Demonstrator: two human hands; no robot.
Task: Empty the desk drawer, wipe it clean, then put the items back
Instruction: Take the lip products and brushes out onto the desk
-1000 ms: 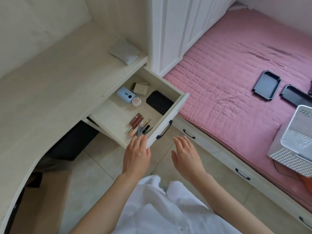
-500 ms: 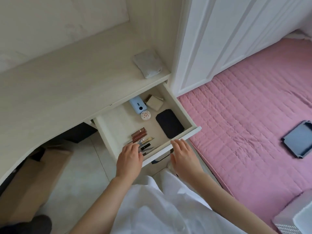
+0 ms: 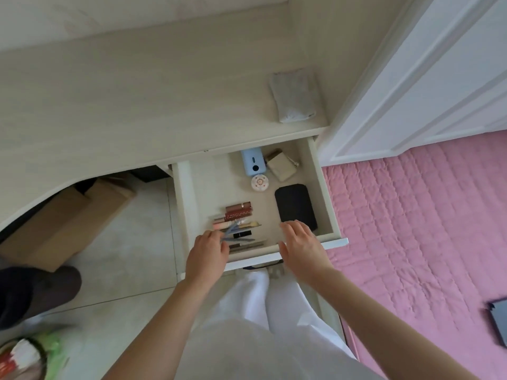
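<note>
The left hand (image 3: 208,253) reaches over the front edge of the open drawer (image 3: 319,187), its fingers curled around a few blue-grey sticks (image 3: 231,233) at the near left of the drawer floor; how firmly they pinch them cannot be told. The right hand (image 3: 301,246) hovers flat, fingers spread and holding nothing, over the front rim. Just beyond its fingertips lies a black case (image 3: 295,207). Past the left fingers sits a cluster of lip glosses (image 3: 238,212) and pencils. Farther back lie a round compact (image 3: 259,182), a blue device (image 3: 253,161) and a beige pouch (image 3: 282,167). On the desk (image 3: 137,105) beyond rests a folded grey cloth (image 3: 295,96).
</note>
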